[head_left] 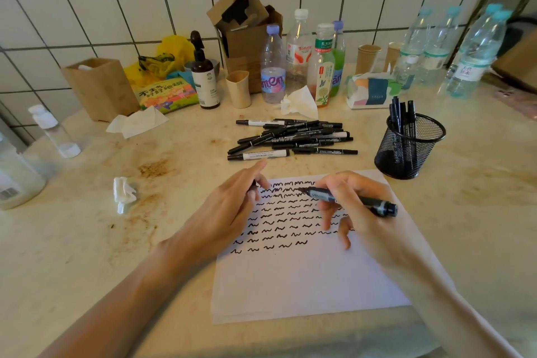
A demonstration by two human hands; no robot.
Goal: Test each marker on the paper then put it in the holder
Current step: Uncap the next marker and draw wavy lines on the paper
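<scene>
A: How will the marker (348, 200) handle?

B: Light, stiff, smooth; best held mid-barrel. The right hand (356, 206) pinches it there, tip bare just above the paper (305, 276).

A: The left hand (229, 209)?

B: Curled, probably round the cap; partly hidden.

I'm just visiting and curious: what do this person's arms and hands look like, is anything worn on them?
Both forearms are bare to the picture's lower edge, with no sleeves showing. The left hand and right hand wear no gloves, and no rings, watch or bracelet can be seen.
</scene>
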